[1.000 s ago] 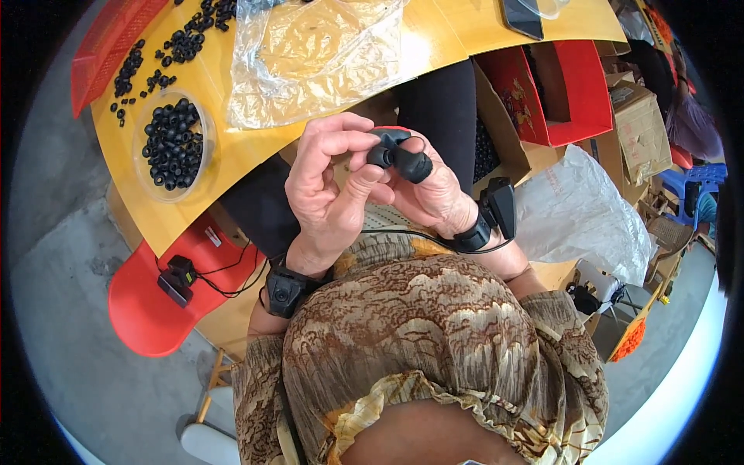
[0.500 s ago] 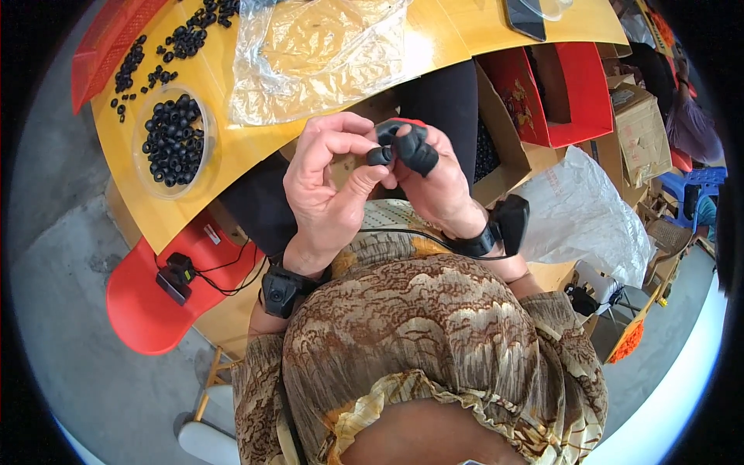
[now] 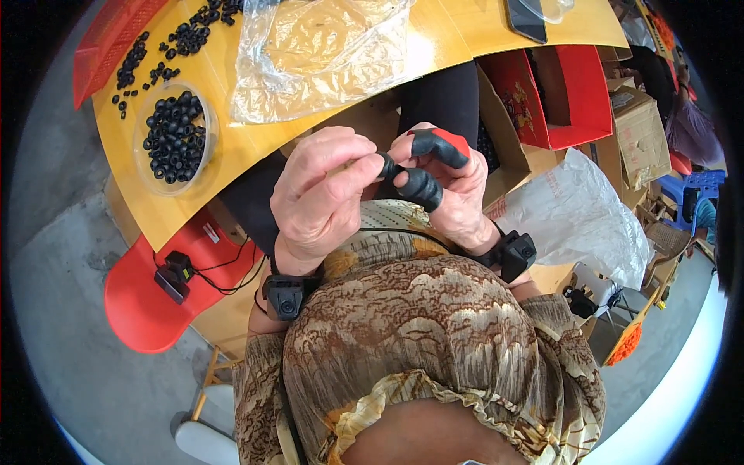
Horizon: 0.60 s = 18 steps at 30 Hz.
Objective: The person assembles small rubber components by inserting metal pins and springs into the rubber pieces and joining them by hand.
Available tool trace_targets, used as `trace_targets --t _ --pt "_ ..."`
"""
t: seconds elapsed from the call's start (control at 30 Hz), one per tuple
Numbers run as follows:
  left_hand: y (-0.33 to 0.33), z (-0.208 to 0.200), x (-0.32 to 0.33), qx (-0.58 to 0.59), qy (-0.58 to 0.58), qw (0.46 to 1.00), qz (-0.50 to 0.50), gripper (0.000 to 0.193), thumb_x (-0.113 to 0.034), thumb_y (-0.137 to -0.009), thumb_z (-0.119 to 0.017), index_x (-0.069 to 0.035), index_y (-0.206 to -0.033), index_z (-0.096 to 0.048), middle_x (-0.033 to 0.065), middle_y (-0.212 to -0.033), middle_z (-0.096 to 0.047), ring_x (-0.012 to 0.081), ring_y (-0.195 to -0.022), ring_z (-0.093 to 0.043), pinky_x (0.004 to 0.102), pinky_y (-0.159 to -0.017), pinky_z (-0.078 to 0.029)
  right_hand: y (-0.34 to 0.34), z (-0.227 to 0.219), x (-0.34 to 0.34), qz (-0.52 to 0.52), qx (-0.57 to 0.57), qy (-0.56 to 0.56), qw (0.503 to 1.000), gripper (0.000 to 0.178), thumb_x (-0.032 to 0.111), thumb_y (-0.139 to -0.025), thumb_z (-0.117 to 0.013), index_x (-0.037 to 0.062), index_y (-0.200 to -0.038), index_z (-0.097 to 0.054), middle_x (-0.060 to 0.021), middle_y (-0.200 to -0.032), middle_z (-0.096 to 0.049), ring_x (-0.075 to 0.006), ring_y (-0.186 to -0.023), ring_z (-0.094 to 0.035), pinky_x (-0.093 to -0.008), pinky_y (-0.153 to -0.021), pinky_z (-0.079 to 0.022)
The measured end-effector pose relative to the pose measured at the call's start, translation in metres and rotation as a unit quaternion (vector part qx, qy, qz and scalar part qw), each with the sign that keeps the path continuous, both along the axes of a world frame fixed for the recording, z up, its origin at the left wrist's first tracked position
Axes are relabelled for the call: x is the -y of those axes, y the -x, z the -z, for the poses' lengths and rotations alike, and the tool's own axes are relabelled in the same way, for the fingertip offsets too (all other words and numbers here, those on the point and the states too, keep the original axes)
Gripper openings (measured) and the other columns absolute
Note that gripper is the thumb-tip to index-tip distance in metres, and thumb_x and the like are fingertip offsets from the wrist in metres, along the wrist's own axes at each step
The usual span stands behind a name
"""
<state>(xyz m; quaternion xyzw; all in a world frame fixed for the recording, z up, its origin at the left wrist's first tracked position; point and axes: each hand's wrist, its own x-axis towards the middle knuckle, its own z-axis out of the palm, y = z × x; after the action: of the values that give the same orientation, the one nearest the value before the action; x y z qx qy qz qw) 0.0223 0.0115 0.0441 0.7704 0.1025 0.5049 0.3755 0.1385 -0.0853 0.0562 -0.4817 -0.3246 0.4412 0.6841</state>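
My left hand [image 3: 322, 194] pinches a small black rubber ring [image 3: 387, 166] between thumb and fingertips, up in front of my lap. Close against it from the other side is my right hand [image 3: 457, 190], its thumb and forefinger bent in on the ring's edge. Black rubber finger covers [image 3: 422, 190] sheathe that thumb and forefinger; the forefinger's has a red patch. The fingertips hide part of the ring. On the table to the left, a clear round tub [image 3: 208, 147] holds many similar black rings.
Loose black pieces [image 3: 190, 39] lie on the yellow table [image 3: 128, 174] beside a red basket [image 3: 108, 58]. A clear plastic bag [image 3: 322, 58] covers the table's middle. Right of my lap stand an open carton [image 3: 508, 167] and a red box [image 3: 573, 93]. A red stool [image 3: 143, 310] is at left.
My hands have turned and drawn slightly apart. The right forefinger has lifted and spread from the thumb, showing its red patch. The ring stays in the left fingertips.
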Motion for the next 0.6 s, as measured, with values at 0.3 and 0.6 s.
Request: trace_targets --t 0.3,0.6 --pt "0.004 -0.004 0.001 -0.022 -0.001 0.999 0.040 0.027 0.011 -0.058 -0.063 0.000 -0.083 -0.063 0.0113 -0.083 -0.059 0.0254 -0.072 -0.059 0.0318 -0.064 -0.050 -0.003 0.003 0.002 0.022 0.197 -0.033 0.980 0.015 -0.001 -0.071 -0.066 0.0001 -0.084 -0.059 -0.0063 -0.080 -0.056 -0.0123 -0.069 -0.056 -0.0231 -0.058 -0.044" --pt "0.008 -0.006 0.004 -0.091 0.112 0.987 0.065 0.028 0.015 -0.066 -0.058 0.000 -0.090 -0.063 0.0097 -0.076 -0.061 0.0170 -0.065 -0.060 0.0232 -0.056 -0.048 -0.005 0.010 0.000 0.035 0.303 -0.112 0.946 0.015 0.001 -0.071 -0.065 0.0009 -0.085 -0.059 -0.0082 -0.078 -0.057 -0.0160 -0.066 -0.056 -0.0246 -0.057 -0.044"
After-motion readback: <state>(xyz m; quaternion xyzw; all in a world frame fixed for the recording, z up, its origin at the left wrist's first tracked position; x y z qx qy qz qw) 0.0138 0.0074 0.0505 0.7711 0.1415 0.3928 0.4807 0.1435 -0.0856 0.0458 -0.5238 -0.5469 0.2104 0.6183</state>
